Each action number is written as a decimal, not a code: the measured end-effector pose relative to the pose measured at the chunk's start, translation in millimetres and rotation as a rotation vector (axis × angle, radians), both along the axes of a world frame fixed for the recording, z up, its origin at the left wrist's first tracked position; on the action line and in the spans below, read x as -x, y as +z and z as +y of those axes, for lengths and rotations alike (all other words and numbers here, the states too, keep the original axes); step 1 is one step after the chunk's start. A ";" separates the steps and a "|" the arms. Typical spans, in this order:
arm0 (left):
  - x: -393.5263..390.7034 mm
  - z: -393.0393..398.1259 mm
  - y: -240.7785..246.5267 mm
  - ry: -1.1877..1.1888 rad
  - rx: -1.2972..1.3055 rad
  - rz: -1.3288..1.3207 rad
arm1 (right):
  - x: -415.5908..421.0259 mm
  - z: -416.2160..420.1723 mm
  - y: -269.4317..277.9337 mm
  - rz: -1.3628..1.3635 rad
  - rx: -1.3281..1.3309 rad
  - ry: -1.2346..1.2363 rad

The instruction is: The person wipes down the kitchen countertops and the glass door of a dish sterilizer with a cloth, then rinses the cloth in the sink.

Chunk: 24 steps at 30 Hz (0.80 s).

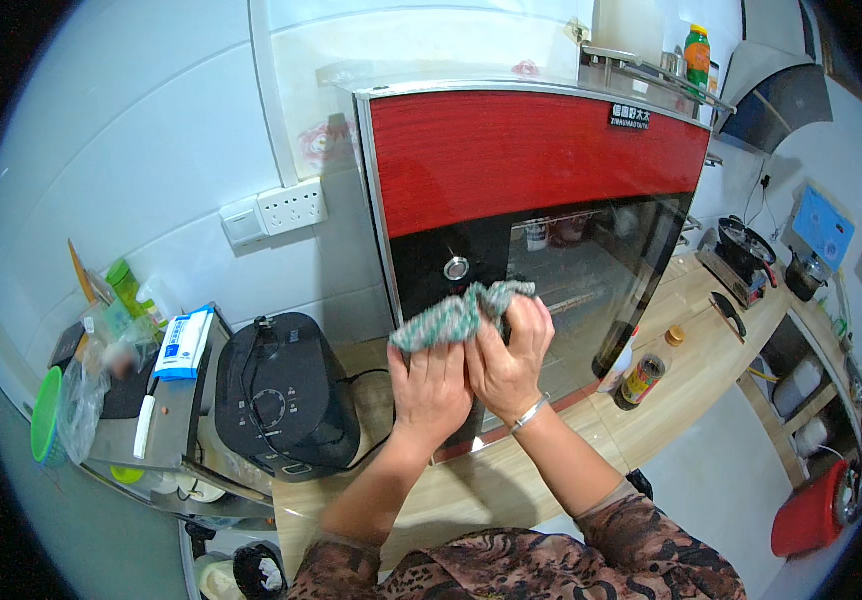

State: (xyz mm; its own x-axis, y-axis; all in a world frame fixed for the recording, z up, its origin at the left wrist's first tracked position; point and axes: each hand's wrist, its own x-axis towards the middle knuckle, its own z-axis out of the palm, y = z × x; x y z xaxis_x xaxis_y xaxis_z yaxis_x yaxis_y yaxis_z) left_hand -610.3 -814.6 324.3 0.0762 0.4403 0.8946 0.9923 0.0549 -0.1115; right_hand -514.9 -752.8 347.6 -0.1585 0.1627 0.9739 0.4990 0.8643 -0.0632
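Both my hands hold a green and white checked cloth (442, 324) in front of the black glass front of a cabinet with a red upper panel (528, 150). My left hand (431, 386) has its fingers up against the cloth's lower edge. Beside it, my right hand (510, 352), with a silver bangle at the wrist, grips the bunched right end of the cloth. A round silver knob (456, 268) sits just above the cloth. Whether the cloth touches the glass I cannot tell.
A black rice cooker (285, 405) stands left of the cabinet, near a metal rack (176, 420) holding a blue-white packet (185, 341). Along the counter at right are a sauce bottle (641, 381), a knife (729, 316) and a gas stove (735, 270) with a pan.
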 end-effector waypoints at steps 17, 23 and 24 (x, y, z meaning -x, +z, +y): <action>12.4 -4.3 9.0 -0.031 0.003 0.066 | -4.4 10.3 13.5 -0.093 0.040 -0.065; 6.2 9.1 34.1 -0.012 -0.087 0.024 | 1.2 22.2 48.8 -0.097 -0.066 0.017; 10.1 8.6 24.3 0.002 -0.074 0.034 | 1.8 23.8 39.3 -0.127 -0.066 0.010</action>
